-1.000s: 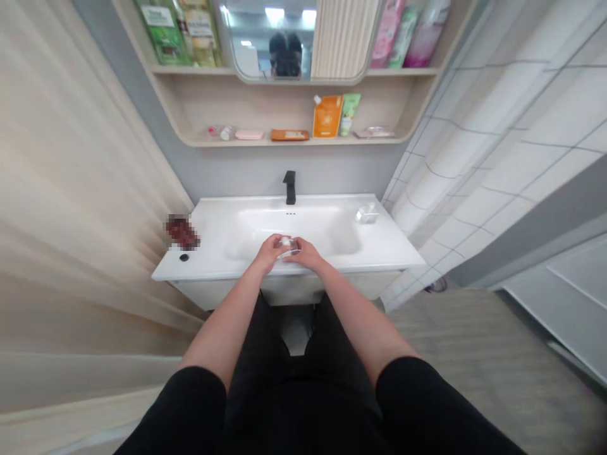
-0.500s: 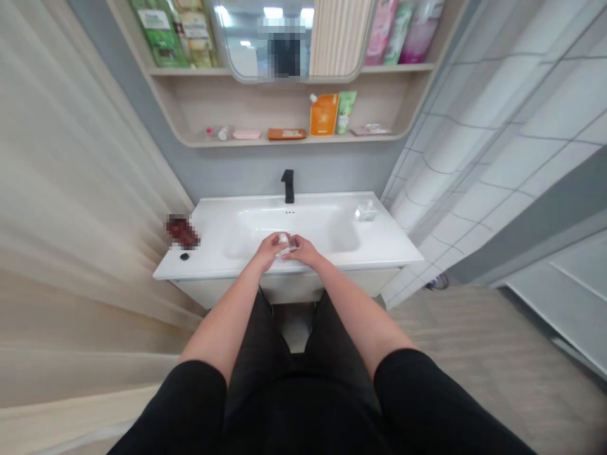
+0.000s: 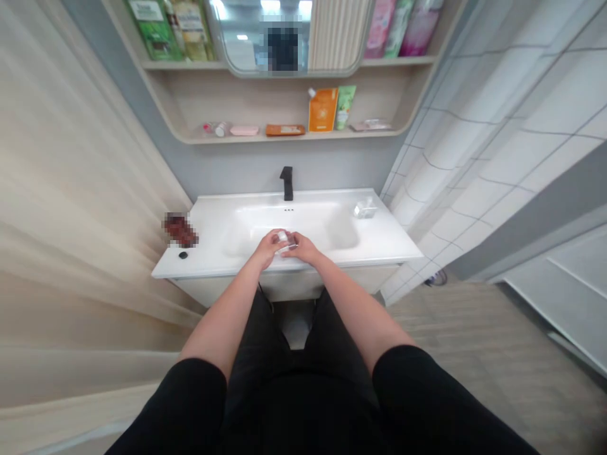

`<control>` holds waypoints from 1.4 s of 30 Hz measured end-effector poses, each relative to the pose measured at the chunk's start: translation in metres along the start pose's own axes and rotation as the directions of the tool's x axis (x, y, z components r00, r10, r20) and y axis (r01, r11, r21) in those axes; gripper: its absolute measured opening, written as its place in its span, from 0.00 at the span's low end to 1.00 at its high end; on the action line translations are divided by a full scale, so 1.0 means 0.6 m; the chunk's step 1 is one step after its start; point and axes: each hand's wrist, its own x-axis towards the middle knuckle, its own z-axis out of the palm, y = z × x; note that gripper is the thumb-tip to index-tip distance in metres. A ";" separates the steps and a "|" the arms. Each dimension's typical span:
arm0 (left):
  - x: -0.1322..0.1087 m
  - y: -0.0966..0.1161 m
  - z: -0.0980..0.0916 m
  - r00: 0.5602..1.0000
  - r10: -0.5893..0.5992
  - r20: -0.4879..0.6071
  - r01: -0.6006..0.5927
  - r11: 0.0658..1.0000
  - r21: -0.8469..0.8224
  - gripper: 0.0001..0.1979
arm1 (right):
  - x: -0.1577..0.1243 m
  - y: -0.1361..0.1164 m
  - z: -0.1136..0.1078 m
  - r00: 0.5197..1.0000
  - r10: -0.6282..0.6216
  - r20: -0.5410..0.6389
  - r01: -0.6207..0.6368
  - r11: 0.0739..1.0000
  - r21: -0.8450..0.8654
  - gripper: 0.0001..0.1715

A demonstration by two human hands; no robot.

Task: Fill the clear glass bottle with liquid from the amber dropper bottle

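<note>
My left hand (image 3: 267,248) and my right hand (image 3: 303,249) meet over the front of a white washbasin (image 3: 284,221). Between them is a small transparent container (image 3: 286,241) with a whitish top, partly hidden by my fingers. Both hands grip it from either side. Its exact kind is hard to tell at this size. Another clear, boxy object (image 3: 365,209) stands on the right of the basin counter, well away from my right hand.
A black faucet (image 3: 286,182) rises behind the basin. A pixelated dark red object (image 3: 179,229) and a small black disc (image 3: 183,255) lie on the counter's left. Above are a wooden shelf (image 3: 294,134) of toiletries and a mirror (image 3: 284,38). A beige curtain (image 3: 85,189) hangs left.
The whole scene sits slightly higher in view than a second ago. My hands stay together around the small transparent container, with no visible change in grip.
</note>
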 end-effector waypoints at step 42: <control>-0.043 0.172 -0.020 0.950 0.308 -0.061 -0.165 0.654 0.739 0.13 | -0.002 -0.005 -0.001 1.000 0.013 -0.029 -0.012 1.000 0.027 0.40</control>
